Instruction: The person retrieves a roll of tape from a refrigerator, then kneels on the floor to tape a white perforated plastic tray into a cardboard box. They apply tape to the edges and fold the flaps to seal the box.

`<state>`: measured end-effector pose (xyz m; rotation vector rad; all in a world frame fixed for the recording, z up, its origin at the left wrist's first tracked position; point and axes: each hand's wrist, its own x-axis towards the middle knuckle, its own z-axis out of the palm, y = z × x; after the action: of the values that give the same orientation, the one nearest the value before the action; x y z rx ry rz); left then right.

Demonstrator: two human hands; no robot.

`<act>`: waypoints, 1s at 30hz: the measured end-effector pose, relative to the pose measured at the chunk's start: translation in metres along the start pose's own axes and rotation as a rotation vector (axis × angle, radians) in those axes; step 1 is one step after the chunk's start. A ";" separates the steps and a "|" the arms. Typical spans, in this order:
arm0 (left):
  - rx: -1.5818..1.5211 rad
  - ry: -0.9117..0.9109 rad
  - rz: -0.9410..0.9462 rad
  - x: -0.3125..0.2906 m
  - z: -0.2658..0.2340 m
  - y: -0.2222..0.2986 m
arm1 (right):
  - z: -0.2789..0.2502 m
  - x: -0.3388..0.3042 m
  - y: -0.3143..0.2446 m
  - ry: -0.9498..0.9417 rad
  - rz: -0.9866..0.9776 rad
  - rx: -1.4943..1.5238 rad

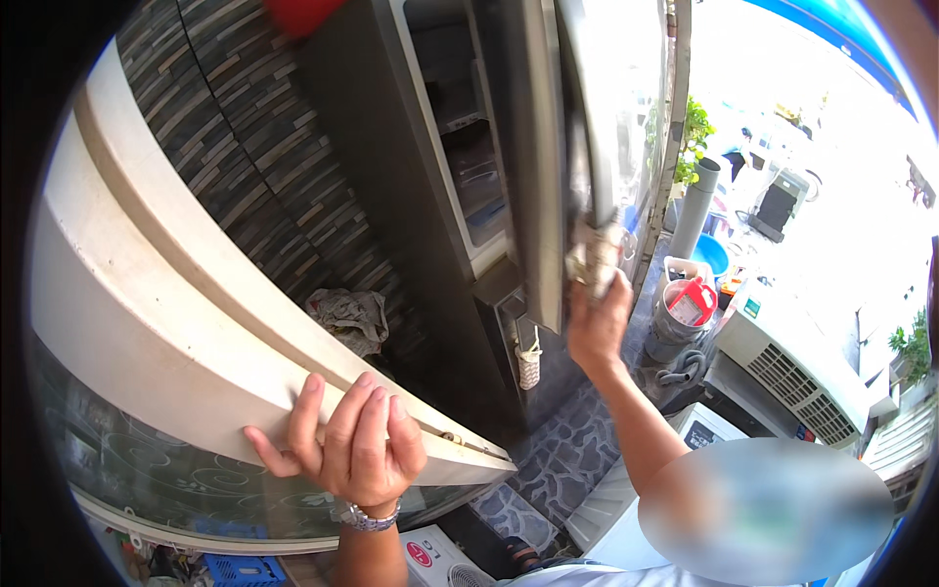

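Observation:
My left hand (357, 445), with a metal-banded watch (370, 516) at its wrist, rests against the edge of a cream door (176, 293) with a patterned glass pane. Its fingers are loosely bent and apart, and nothing shows in them. Farther off, my right hand (599, 328) reaches up to the edge of a tall open appliance door (543, 176), which looks like a fridge door. Its fingers are closed round a crumpled whitish-beige thing (595, 256), blurred, whose kind I cannot make out. The dark grey cabinet (362, 127) stands open to the left, its lit inside partly showing.
Beyond my right arm stand a bucket (675, 323) holding a red item, a grey pipe (695, 207) and a white air-conditioner unit (792, 357). A crumpled cloth (352, 318) lies by the dark tiled wall. Stone-patterned floor (567, 450) lies below, and a blue basket (243, 569) sits lower left.

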<state>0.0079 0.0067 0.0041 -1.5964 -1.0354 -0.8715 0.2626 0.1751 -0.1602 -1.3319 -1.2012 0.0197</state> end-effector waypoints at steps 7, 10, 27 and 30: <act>-0.024 -0.005 -0.009 0.000 0.006 0.002 | 0.118 0.010 -0.037 -0.011 -0.083 -0.047; -0.038 0.008 -0.008 0.000 0.007 0.003 | 0.123 0.009 -0.026 0.027 -0.139 -0.029; -0.058 0.110 -0.020 -0.002 0.031 -0.004 | 0.099 -0.041 0.054 -0.592 0.533 0.409; -0.061 0.123 -0.032 -0.004 0.037 -0.008 | 0.093 -0.033 0.056 -0.640 0.662 0.401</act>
<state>0.0013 0.0429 -0.0053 -1.5605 -0.9575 -1.0184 0.2196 0.2398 -0.2433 -1.3379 -1.1252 1.1736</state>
